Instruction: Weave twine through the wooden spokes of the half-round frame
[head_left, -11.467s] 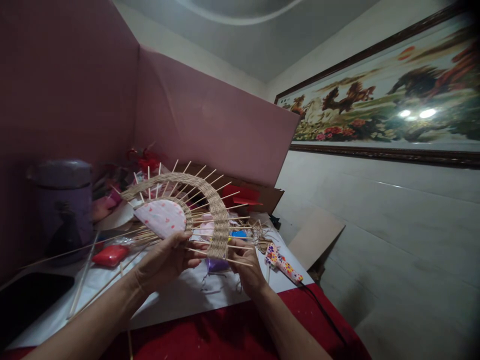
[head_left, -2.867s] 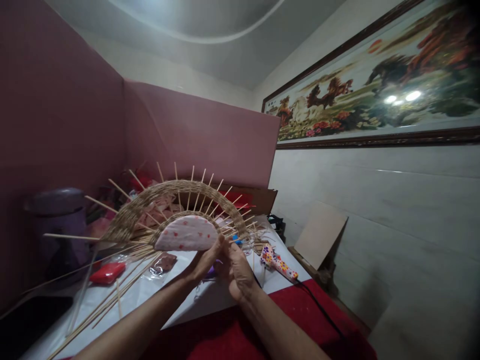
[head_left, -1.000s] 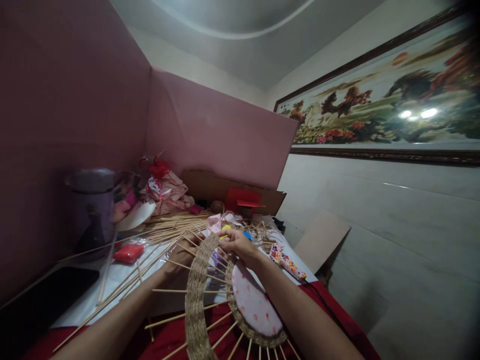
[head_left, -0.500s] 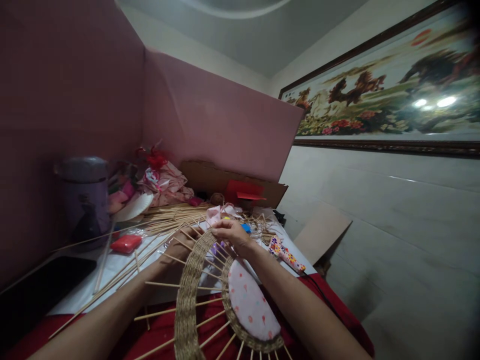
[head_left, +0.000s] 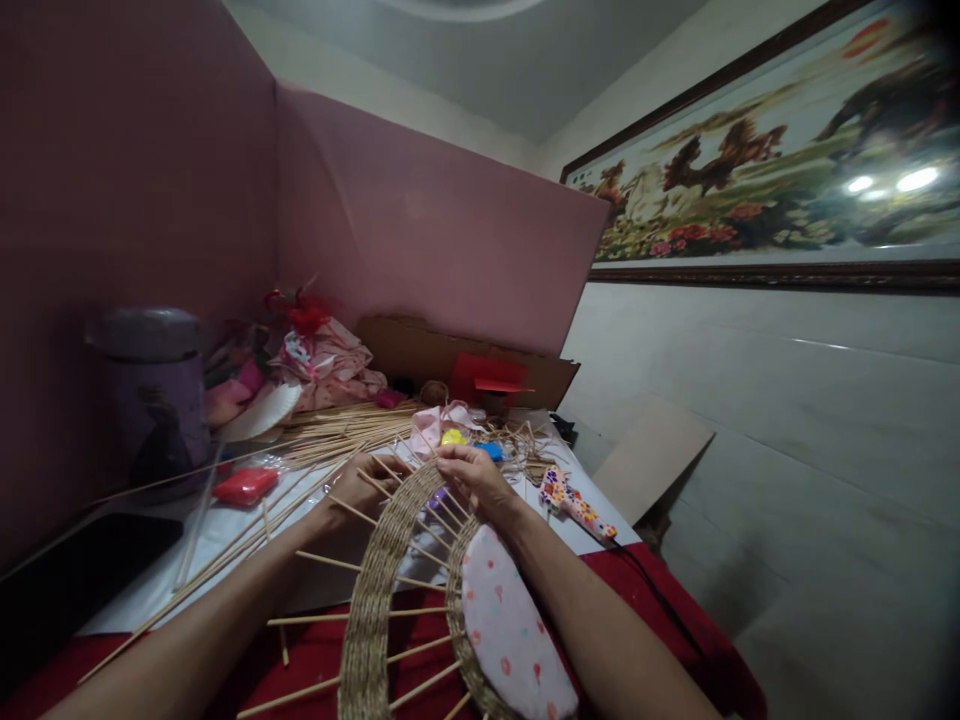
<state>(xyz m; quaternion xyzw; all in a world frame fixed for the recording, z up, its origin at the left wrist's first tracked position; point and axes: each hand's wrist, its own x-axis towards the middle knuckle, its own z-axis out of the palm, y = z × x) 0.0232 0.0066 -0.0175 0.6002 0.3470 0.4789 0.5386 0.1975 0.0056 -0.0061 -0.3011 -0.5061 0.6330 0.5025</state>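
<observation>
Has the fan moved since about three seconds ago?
Yes. Against the red cloth, the fan has turned, its pale centre coming down and right, from above the red to overlapping it.

Surfaces noted: rough woven fibre, smooth wood.
I observe matt fibre bands [head_left: 375, 590], patterned cloth [head_left: 514, 625], a glossy plastic-wrapped red packet [head_left: 246, 486] and brown cardboard [head_left: 405, 345].
</observation>
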